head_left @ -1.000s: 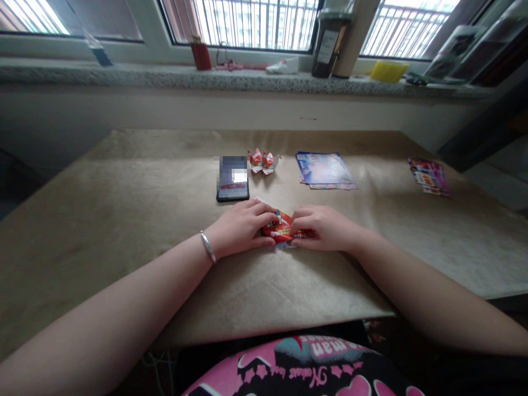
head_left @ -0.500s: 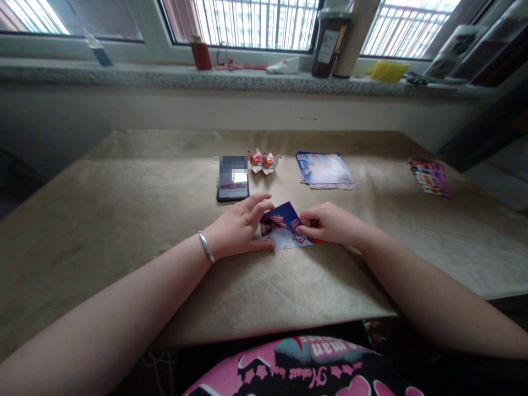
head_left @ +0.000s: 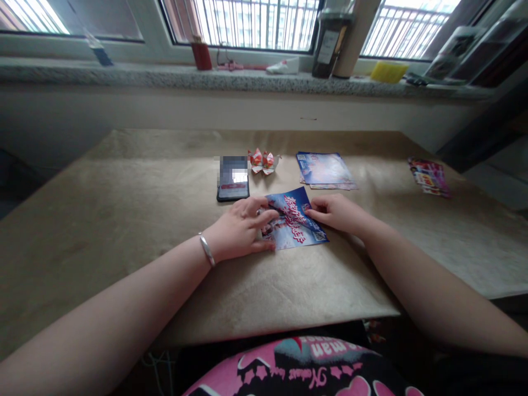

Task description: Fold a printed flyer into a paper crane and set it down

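Note:
A square sheet of blue printed paper (head_left: pixel 293 223) with large red-and-white characters lies on the table in front of me, a diagonal crease across it. Over its left edge rests my left hand (head_left: pixel 248 224), fingers spread, with the thumb at the near edge. My right hand (head_left: pixel 335 213) pinches the sheet's right edge between thumb and curled fingers. Just beyond my left hand lies a phone (head_left: pixel 233 181), its screen partly blurred. Small folded paper figures (head_left: pixel 264 161) in red and white stand beside the phone.
A stack of similar printed sheets (head_left: pixel 326 169) lies farther back on the table (head_left: pixel 124 231). Colourful paper pieces (head_left: pixel 429 177) sit at the far right. Along the granite windowsill (head_left: pixel 160 78) stand a red container (head_left: pixel 201 55), a dark jar (head_left: pixel 328 47) and a yellow sponge-like block (head_left: pixel 389 71).
The sheet, folded over at its right side before, is now opened out into a square. My right hand has moved slightly up and right, while my left fingers have come down onto the paper.

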Motion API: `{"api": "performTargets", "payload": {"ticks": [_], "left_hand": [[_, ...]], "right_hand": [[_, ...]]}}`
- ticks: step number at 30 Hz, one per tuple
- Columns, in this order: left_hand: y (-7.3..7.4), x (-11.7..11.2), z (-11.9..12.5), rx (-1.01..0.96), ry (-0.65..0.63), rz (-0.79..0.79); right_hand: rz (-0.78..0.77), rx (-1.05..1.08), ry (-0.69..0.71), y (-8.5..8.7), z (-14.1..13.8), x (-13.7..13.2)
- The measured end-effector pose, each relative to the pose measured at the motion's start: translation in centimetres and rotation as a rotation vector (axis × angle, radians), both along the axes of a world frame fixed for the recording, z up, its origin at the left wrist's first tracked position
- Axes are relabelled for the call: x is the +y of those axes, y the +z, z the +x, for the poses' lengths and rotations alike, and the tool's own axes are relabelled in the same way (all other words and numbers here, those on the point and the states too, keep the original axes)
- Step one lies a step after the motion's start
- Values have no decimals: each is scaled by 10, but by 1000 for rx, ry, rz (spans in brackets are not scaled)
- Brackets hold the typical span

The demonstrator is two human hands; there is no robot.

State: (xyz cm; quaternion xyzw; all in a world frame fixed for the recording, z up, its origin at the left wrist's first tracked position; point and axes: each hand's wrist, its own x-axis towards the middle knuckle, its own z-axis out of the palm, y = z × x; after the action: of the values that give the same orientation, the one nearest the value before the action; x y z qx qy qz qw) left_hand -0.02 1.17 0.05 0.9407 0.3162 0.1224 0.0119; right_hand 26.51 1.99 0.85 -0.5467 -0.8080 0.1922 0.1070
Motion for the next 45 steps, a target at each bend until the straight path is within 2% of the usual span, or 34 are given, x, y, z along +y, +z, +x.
{"api": "performTargets", "payload": {"ticks": [6, 13, 23, 27, 29, 32, 34, 37, 40, 45], "left_hand": [[3, 1, 2, 81, -49, -25], [3, 2, 1, 85, -96, -28], [8, 1, 3, 127, -91, -47], [9, 0, 3, 124, -94, -34], [9, 0, 3, 139, -94, -29], [9, 0, 3, 151, -96, -23], [9, 1, 3, 134, -102, -20], [9, 1, 3, 115, -107, -24], [9, 1, 3, 123, -106, -32], [10, 0, 3, 116, -103, -34]], "right_hand": [[51, -51, -47, -4, 6, 5], [85, -75, -58, -5, 9, 8], [93, -163, -121, -1, 7, 6], [223, -183, -154, 1, 6, 3], [326, -162, -88, 1, 4, 2], [418, -81, 163, 1, -1, 0], [420, -24, 325, 1, -5, -2], [394, 16, 454, 0, -11, -4], [387, -2, 459, -1, -12, -4], [378, -90, 327, 1, -6, -1]]}}
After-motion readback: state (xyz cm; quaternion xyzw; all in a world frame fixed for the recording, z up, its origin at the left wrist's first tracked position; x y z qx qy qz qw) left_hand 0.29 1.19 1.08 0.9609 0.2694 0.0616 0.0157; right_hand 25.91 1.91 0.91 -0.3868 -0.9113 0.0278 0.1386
